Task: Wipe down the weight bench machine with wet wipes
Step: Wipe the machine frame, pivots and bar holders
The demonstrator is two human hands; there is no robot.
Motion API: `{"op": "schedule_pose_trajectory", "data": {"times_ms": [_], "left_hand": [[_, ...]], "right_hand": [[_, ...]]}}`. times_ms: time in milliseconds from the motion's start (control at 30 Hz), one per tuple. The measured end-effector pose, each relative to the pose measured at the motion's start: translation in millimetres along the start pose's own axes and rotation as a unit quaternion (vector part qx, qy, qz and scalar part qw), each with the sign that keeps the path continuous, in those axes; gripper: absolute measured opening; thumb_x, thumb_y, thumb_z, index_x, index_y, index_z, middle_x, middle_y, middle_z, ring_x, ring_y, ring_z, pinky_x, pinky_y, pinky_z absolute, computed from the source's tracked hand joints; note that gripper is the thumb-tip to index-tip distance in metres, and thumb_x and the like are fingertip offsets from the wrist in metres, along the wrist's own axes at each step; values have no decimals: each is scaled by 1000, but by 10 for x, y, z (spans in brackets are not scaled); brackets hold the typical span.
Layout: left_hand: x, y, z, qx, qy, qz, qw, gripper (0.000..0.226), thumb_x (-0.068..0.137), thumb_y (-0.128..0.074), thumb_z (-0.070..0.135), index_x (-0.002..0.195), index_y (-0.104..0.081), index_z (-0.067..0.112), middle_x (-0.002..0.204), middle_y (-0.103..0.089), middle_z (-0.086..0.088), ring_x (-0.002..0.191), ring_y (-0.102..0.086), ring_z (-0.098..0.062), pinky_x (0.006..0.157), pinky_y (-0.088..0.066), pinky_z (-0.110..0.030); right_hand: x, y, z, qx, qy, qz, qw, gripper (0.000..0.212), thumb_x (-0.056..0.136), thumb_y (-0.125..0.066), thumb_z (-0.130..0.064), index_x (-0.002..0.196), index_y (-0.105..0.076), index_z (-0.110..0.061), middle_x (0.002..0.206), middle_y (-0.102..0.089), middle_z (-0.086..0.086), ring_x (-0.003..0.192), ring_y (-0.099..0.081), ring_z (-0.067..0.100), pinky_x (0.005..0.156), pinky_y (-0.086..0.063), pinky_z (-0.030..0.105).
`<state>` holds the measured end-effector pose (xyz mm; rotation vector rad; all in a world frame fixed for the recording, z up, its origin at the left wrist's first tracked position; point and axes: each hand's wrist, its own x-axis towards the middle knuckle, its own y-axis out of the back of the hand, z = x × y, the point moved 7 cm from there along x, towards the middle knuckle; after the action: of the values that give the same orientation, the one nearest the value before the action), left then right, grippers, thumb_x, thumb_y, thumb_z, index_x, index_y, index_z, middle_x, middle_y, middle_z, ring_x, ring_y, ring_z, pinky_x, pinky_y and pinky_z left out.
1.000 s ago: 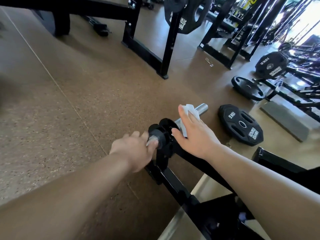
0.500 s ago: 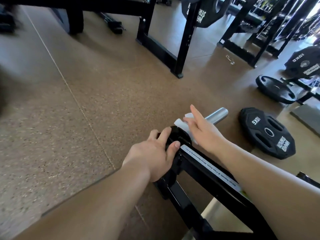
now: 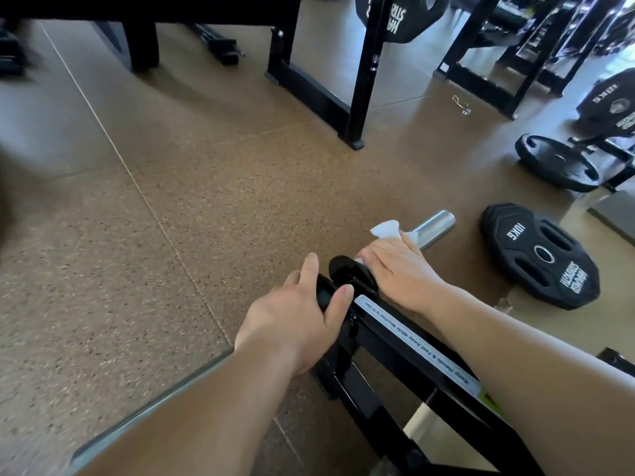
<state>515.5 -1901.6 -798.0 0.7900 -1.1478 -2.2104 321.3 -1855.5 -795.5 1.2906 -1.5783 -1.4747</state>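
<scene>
**Hands on black frame and steel sleeve**

Left hand closed around the black end part of the machine frame, thumb on the near side, fingers curled over the top. Right hand laid flat over the steel sleeve, pressing a white wet wipe against it; fingers stretched, not curled into a grip. One corner of the wipe sticking out past the fingertips, on the far side. Bare shiny end of the sleeve visible beyond the hand, pointing up and to the right. Long white warning label along the top of the black bar, running between both forearms. Black rubber stop just between the two hands. On the speckled brown floor, a 10KG plate lying flat near the sleeve end, a second plate farther behind it. Other black racks standing at the top, well apart.
</scene>
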Motion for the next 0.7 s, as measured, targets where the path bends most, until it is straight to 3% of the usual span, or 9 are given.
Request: {"op": "schedule_pose_trajectory", "data": {"times_ms": [100,233,367,533,700], "left_hand": [[21,-27,-40,6,8,-1,1000,89,89,-8,84,161,2,33,143,-54,-4,124,-54,-30,92,-52,-48],[30,-53,-23,13,-1,-6,1000,91,87,-3,85,160,9,33,144,-53,-4,126,-53,-29,91,-54,-46],[43,-64,3,29,-2,-12,1000,92,87,-1,83,160,15,30,145,-51,-3,128,-52,-27,90,-52,-43],[23,-43,30,38,-3,-9,999,92,88,0,82,160,15,28,145,-52,-3,127,-54,-27,90,-51,-42],[21,-30,35,33,-3,-7,999,93,88,-1,83,161,12,28,141,-55,-5,124,-56,-28,90,-51,-44]], "right_hand": [[0,61,171,-17,17,6,1000,42,111,-20,-38,112,-62,-33,112,-58,-15,121,-43,8,120,-20,39],[213,174,909,39,-115,30,992,36,110,-22,-40,118,-57,-38,141,-46,-11,148,-20,14,126,-8,45],[344,174,1339,148,-219,47,963,32,100,-29,-49,113,-58,-43,169,-20,-2,159,6,15,127,3,37],[219,211,1063,185,-274,62,942,37,108,-36,-44,140,-53,-37,173,6,-2,156,24,21,126,3,45],[256,78,410,88,-245,-67,963,49,106,-29,-43,144,-55,-28,173,-4,2,156,26,25,122,15,56]]}}
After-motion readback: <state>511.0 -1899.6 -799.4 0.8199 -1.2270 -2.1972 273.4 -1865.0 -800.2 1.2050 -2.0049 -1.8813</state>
